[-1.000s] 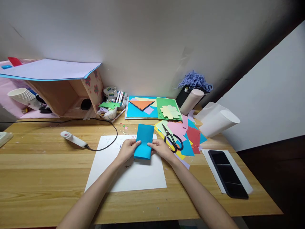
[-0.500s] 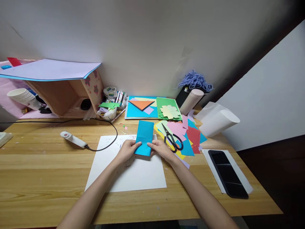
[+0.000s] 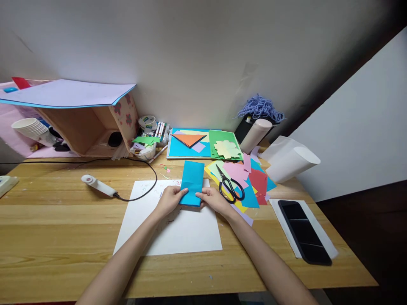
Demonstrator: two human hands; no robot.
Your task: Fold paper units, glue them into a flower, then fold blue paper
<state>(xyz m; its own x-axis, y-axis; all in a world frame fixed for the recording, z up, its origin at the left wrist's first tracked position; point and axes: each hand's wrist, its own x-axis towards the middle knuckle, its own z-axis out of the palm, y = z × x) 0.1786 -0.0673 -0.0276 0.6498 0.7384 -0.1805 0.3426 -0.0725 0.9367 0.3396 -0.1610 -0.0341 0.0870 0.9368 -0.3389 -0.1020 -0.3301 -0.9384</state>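
A blue paper rectangle point(image 3: 192, 180) is held between both hands over a white sheet point(image 3: 187, 237) on the wooden table. My left hand point(image 3: 170, 200) grips its lower left edge, thumb on top. At the lower right edge my right hand point(image 3: 215, 200) pinches it, thumb in front and fingers partly behind. Black-handled scissors point(image 3: 229, 186) lie on colored paper scraps point(image 3: 260, 180) just right of my right hand.
A white corded device point(image 3: 98, 185) lies left, its black cable curving to the sheet. Behind stand an open box point(image 3: 92, 123), pens point(image 3: 161, 130) and an orange triangle point(image 3: 190, 140) on stacked paper. A black phone point(image 3: 304, 232) and rolled white paper point(image 3: 292, 163) are at right.
The blue paper's lower edge has risen slightly, and the paper has shifted a little left. Both hands still grip it in nearly the same place.
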